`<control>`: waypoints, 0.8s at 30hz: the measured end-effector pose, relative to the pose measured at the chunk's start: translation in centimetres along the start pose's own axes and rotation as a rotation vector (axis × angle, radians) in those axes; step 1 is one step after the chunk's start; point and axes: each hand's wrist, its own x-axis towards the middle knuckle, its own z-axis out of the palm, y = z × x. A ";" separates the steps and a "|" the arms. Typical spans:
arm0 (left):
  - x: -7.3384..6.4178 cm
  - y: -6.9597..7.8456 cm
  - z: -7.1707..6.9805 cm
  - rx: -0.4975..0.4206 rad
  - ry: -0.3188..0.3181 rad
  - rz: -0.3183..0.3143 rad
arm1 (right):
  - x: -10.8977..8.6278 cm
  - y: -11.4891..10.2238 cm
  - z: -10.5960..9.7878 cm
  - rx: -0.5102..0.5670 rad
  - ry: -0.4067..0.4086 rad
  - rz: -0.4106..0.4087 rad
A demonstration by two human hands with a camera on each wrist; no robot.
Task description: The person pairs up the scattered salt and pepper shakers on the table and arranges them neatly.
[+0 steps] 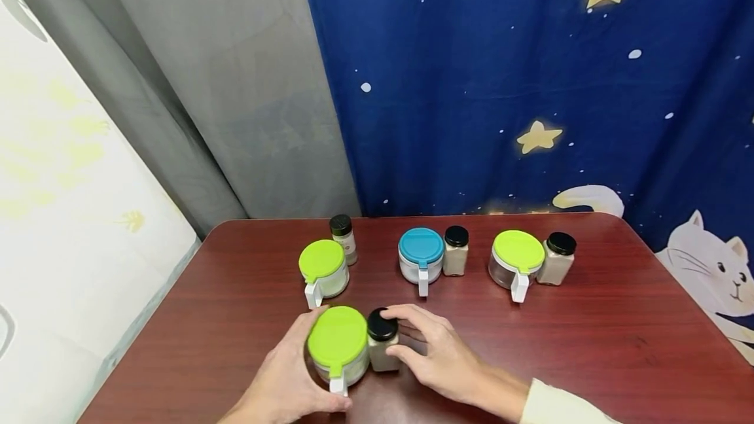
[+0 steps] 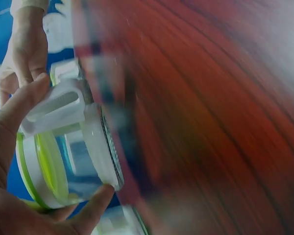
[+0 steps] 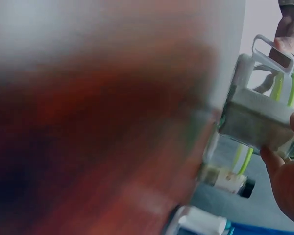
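Observation:
Near the front of the table, my left hand [image 1: 281,371] grips a clear seasoning jar [image 1: 338,340] with a lime-green lid and white handle. Its thumb lies by the handle and the fingers go round the far side. Right beside that jar stands a square spice bottle [image 1: 384,355] with a black cap and pale contents. My right hand [image 1: 440,353] holds this bottle between fingers at the cap and thumb at the side. In the right wrist view the bottle [image 3: 257,122] shows its full side; the left wrist view shows the jar's clear wall [image 2: 83,161].
Behind, along the table [image 1: 612,319], stand a green-lidded jar [image 1: 321,260] with a small round spice bottle [image 1: 346,244], a blue-lidded jar [image 1: 421,247] with a black-capped bottle [image 1: 455,257], and another green-lidded jar [image 1: 518,250] with a black-capped bottle [image 1: 556,265]. Curtains [image 1: 442,116] hang behind.

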 end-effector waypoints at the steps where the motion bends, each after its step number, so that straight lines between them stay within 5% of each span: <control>1: 0.2 0.4 0.6 0.000 -0.008 0.015 | -0.6 -0.1 -0.5 -0.014 0.015 0.008; 14: 3.1 6.4 7.8 0.010 -0.059 0.168 | -7.1 -2.4 -7.0 -0.320 0.209 0.171; 24: 6.1 11.2 12.7 0.075 -0.025 0.243 | -10.6 -2.7 -11.8 -0.366 0.311 0.271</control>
